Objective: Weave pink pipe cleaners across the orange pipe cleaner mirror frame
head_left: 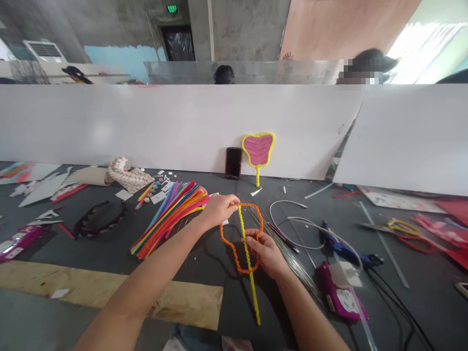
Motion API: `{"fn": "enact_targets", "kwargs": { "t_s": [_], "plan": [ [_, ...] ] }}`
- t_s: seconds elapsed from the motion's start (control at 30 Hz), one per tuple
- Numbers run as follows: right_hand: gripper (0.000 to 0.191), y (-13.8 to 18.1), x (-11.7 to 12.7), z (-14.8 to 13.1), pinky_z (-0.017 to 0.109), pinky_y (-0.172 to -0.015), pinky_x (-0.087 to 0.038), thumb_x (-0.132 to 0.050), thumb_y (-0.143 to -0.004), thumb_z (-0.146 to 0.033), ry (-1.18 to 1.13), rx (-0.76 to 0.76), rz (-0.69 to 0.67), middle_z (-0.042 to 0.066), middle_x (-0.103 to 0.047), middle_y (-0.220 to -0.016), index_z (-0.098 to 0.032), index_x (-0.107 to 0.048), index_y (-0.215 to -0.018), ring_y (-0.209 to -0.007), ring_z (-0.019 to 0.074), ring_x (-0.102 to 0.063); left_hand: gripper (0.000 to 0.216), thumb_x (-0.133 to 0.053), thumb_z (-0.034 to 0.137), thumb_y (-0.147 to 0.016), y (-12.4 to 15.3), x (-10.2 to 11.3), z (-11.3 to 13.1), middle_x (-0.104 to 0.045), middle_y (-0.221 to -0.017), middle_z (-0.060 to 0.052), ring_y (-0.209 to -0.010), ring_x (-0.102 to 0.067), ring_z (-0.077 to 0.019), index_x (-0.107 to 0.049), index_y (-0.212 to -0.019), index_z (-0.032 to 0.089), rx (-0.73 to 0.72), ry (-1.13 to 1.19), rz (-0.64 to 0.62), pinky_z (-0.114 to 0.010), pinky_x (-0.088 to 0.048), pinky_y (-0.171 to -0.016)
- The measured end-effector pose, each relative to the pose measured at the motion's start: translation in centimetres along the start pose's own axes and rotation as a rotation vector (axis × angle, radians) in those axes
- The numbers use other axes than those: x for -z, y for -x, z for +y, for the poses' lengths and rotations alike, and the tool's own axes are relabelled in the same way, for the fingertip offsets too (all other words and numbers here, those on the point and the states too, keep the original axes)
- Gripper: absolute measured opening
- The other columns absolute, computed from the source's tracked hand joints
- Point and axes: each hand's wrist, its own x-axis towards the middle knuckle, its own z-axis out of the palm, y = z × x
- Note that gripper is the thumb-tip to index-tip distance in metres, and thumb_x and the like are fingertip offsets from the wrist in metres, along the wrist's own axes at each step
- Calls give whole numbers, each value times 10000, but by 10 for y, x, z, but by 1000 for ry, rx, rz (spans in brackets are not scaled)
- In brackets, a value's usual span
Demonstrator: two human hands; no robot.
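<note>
My left hand pinches the top of an orange pipe-cleaner loop where a yellow pipe-cleaner stem meets it. The stem runs down across the loop and sticks out below its bottom edge. My right hand has its thumb and fingers closed around the loop's right side, close to the stem. Just left of my left hand lies a fanned bundle of coloured pipe cleaners. Farther back, a yellow-framed pink fan shape on a yellow stem leans against the white board.
A phone leans on the white board. Right of my hands lie thin wires, a blue glue gun, a purple power strip and scissors. On the left are a dark headband and paper scraps.
</note>
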Motion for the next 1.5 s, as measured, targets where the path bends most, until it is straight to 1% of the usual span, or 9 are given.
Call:
{"fn": "enact_targets", "kwargs": {
  "t_s": [0.17, 0.47, 0.57, 0.67, 0.77, 1.07, 1.2, 1.33, 1.5],
  "plan": [
    [292, 1, 0, -2, 224, -553, -374, -757, -700, -374, 11, 44, 3, -12, -611, -690, -176, -680, -901, -569, 86, -478, 213, -502, 231, -857, 4, -6, 0, -747, -872, -53, -873, -661, -203, -712, -890, 236, -84, -210, 120, -412, -304, -997],
    [465, 7, 0, -4, 307, -748, -491, -747, -713, -426, 18, -9, -152, 81, -651, -1078, -228, -620, -1114, -877, 178, -629, 234, -502, 249, -846, -1, 27, -17, -753, -889, -37, -825, -681, -190, -714, -943, 227, 156, -155, 425, -299, -437, -844],
    [452, 8, -3, 1, 289, -680, -488, -714, -735, -464, 105, -18, -161, 70, -663, -1014, -234, -615, -1111, -783, 156, -630, 257, -486, 241, -845, -3, 46, -21, -752, -896, -24, -817, -682, -180, -699, -987, 225, 232, -144, 508, -258, -458, -750],
    [434, 6, -5, 3, 233, -493, -392, -612, -786, -553, 160, 90, -46, 21, -644, -780, -219, -613, -1064, -554, 108, -530, 260, -480, 235, -838, -5, 62, -23, -749, -907, -21, -835, -678, -182, -699, -978, 232, 270, -160, 570, -256, -451, -746],
    [411, 4, -4, 3, 230, -435, -302, -593, -786, -574, 236, 218, 54, -18, -559, -619, -203, -637, -957, -466, 97, -416, 255, -488, 234, -827, -6, 74, -22, -747, -899, -33, -872, -672, -202, -709, -954, 237, 285, -197, 610, -275, -440, -766],
    [400, 1, -1, 16, 267, -492, -366, -567, -790, -575, 492, 288, -45, 12, -621, -634, -199, -652, -898, -487, 130, -483, 273, -480, 224, -826, -13, 79, 1, -743, -946, -44, -886, -671, -224, -695, -993, 237, 231, -199, 593, -315, -453, -787],
    [372, 2, -6, 3, 267, -491, -381, -547, -810, -563, 505, 351, -8, 20, -640, -673, -205, -630, -863, -492, 129, -509, 409, -491, 264, -846, -9, 85, 12, -619, -1250, -88, -1135, -571, -222, -533, -1249, 205, 134, -168, 674, -357, -383, -977],
    [348, -3, -13, -36, 251, -435, -341, -591, -776, -543, 427, 433, 138, 13, -629, -651, -200, -619, -824, -463, 120, -486, 481, -492, 273, -832, 14, 67, 9, -533, -1330, -144, -1263, -455, -240, -456, -1295, 145, 40, -127, 844, -390, -333, -1047],
    [294, -9, -11, -98, 234, -432, -356, -614, -753, -482, 331, 606, 331, -16, -614, -621, -201, -586, -833, -448, 99, -463, 441, -468, 229, -824, 69, 3, -14, -521, -1335, -119, -1299, -408, -258, -485, -1263, 195, 30, -177, 648, -425, -334, -1057]
  ]
}}
